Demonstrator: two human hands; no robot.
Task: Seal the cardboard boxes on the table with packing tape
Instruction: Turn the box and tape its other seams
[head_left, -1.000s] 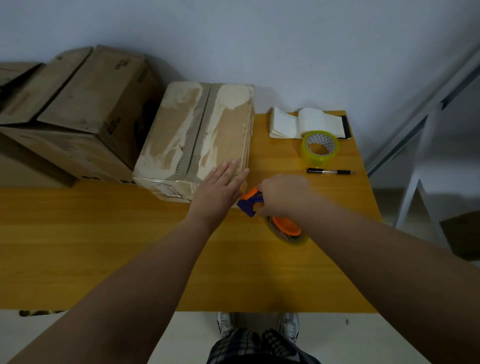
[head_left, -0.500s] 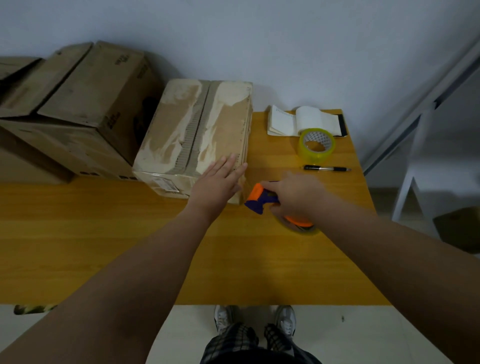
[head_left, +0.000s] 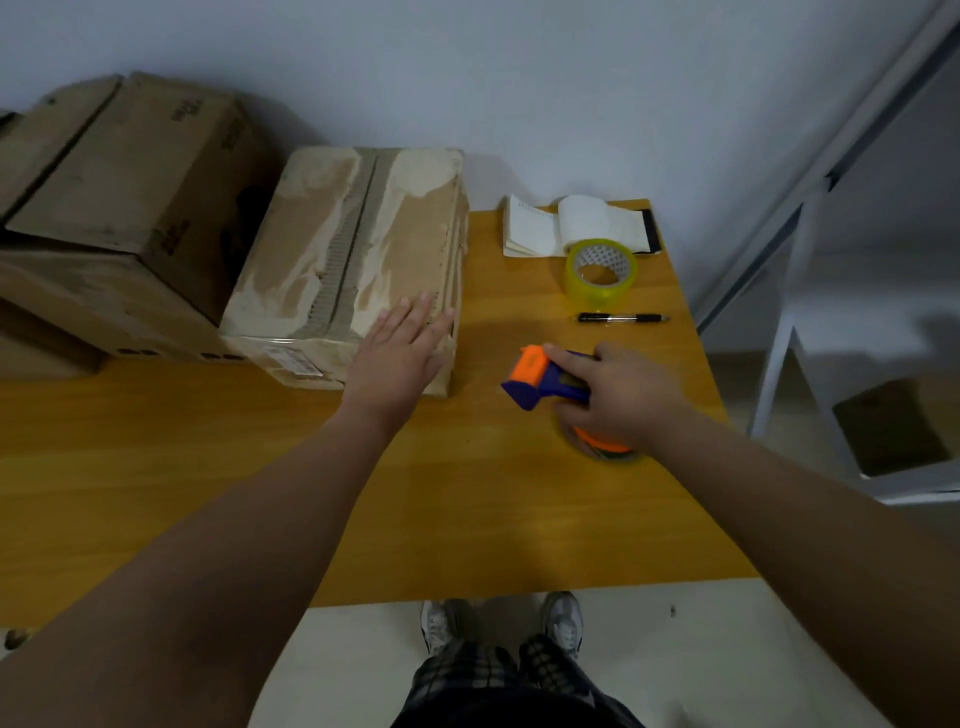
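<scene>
My left hand (head_left: 400, 358) lies flat, fingers straight and together, on the near right corner of the worn cardboard box (head_left: 332, 244). Its fingertips reach onto the box's top and the palm hangs over the near edge. My right hand (head_left: 618, 400) is wrapped around the tape dispenser (head_left: 540, 376), with the forefinger stretched along its top. The blue and orange head points left toward the box, and the orange roll hub shows under the palm. The dispenser sits low over the wooden table (head_left: 467, 509), to the right of the box and clear of it. I cannot tell whether it touches the tabletop.

The box has a torn, pale-patched top with a seam running away from me. Its far end is near the wall.

To its left, pressed close, stands a larger cardboard carton (head_left: 135, 171). Beyond my right hand lie a black pen (head_left: 621, 317), a roll of clear yellowish packing tape (head_left: 600, 273) and an open notebook (head_left: 535, 228) at the table's far right corner. My shoes (head_left: 441, 623) show below the table's near edge.
</scene>
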